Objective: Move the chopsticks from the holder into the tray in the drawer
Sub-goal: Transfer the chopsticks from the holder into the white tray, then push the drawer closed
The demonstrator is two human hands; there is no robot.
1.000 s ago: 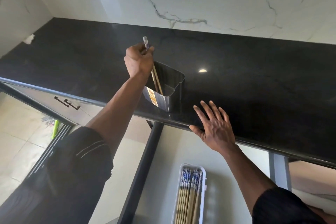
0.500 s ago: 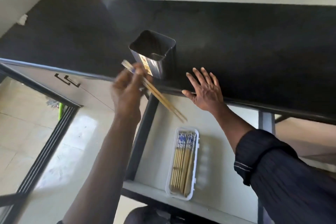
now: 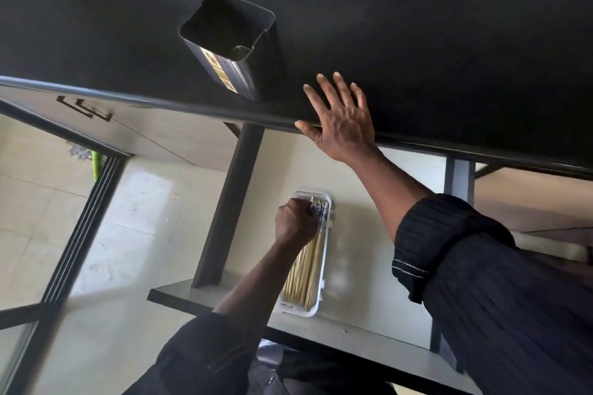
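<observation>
Now, line by line:
Left hand (image 3: 295, 222): lay low in the open drawer (image 3: 369, 266), at the tray's 12 o'clock end; grip clenched into a fist around chopsticks (image 3: 308, 266), though I could not tell how many of them it held.
Right hand (image 3: 340, 120): at 1 o'clock from the left, flat on the front edge of the tabletop (image 3: 417, 42), fingers spread, grip released, thumb along the rim.
Chopsticks: a bundle lay lengthwise in the tray (image 3: 322, 285), pale shafts toward 6 o'clock, blue-and-white patterned ends toward 12 o'clock beside the left fist.
Tray: white, narrow, on the drawer floor near the front panel, nearer the drawer's 9 o'clock side wall.
Holder (image 3: 231, 42): dark, square-mouthed, upright on the tabletop near its front edge, at 10 o'clock from the right hand and apart from it; its inside looked dark, no sticks showed above the rim; a yellow label ran down one face.
Sleeves: dark, pushed up both forearms.
</observation>
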